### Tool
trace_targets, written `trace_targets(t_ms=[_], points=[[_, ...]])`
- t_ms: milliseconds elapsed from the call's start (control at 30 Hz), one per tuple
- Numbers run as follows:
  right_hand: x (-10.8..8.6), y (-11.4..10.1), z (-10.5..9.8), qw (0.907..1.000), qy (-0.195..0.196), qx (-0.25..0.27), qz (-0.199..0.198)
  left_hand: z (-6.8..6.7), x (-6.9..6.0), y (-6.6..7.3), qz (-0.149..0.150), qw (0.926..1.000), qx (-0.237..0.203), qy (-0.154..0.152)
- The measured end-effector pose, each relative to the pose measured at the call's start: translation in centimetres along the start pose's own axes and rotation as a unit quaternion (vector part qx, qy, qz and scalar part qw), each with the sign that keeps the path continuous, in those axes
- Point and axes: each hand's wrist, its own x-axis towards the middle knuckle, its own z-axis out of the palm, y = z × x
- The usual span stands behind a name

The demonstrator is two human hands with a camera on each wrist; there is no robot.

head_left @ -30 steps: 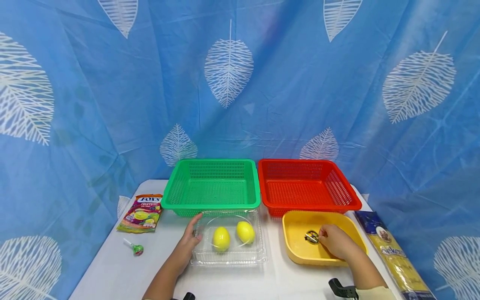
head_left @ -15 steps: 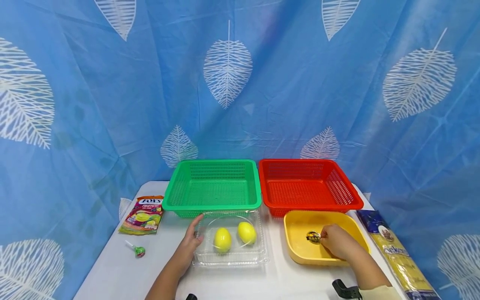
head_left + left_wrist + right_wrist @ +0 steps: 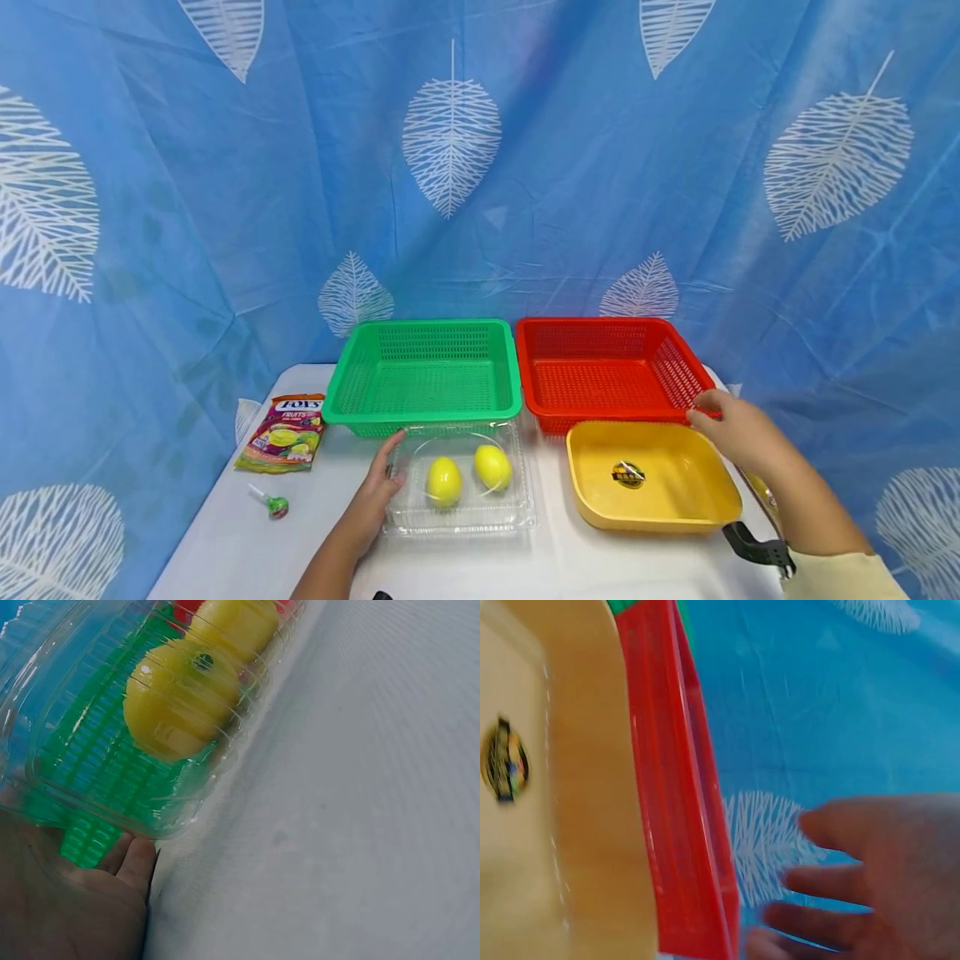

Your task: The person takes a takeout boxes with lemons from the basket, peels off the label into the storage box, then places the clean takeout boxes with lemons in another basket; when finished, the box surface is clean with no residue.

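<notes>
Low in the head view, a pale sleeve and a black strap lead up to the arm whose position has just changed. Near the middle of the table, the left hand has stayed at the left edge of the clear box, fingers extended along it rather than wrapped round it; two lemons sit inside. To its right is the yellow tray, where the right hand was reaching half a second ago. That hand has now come out, up and rightward, its fingers loosely apart with nothing visible between them. The dark oval label the fingertips were beside lies uncovered on the tray's floor, so the tray seems to be free of both hands, leaving only the clear box with a hand at it. The right forearm now crosses the long gold packet, hiding most of it. Over on the left lie a lollipop and, beyond it, a fruit candy packet. Farther off stand the green basket and the red basket, whose near right corner the right hand overlaps in view, though the right wrist view shows them apart. The blue curtain hangs behind everything.
</notes>
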Motion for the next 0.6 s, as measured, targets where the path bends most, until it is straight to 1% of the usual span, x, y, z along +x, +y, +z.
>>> trace_targets(t_ms=[67, 133, 200, 267, 433, 500, 600], points=[[0.7, 0.8, -0.8, 0.9991, 0.043, 0.002, 0.005, 0.1, 0.0, 0.0, 0.0, 1.0, 0.0, 0.001], [1.7, 1.7, -1.2, 0.9974, 0.071, 0.0, 0.013, 0.1, -0.1, 0.0, 0.0, 1.0, 0.001, 0.0], [2.8, 2.5, -1.3, 0.9968, 0.078, 0.002, 0.017, 0.2, -0.1, 0.0, 0.002, 1.0, 0.0, 0.0], [4.0, 3.3, -1.1, 0.9975, 0.07, 0.009, 0.012, 0.2, -0.1, 0.0, 0.003, 1.0, 0.001, 0.001], [6.6, 5.4, 0.3, 0.9991, 0.032, 0.028, -0.005, 0.1, -0.3, -0.1, 0.009, 1.0, 0.002, 0.002], [7.2, 6.0, 0.9, 0.9991, 0.022, 0.033, -0.017, 0.1, -0.3, -0.1, 0.009, 0.9999, 0.005, 0.002], [7.5, 6.3, 1.6, 0.9986, 0.001, 0.041, -0.033, 0.1, -0.1, -0.2, 0.006, 0.9999, 0.008, 0.003]])
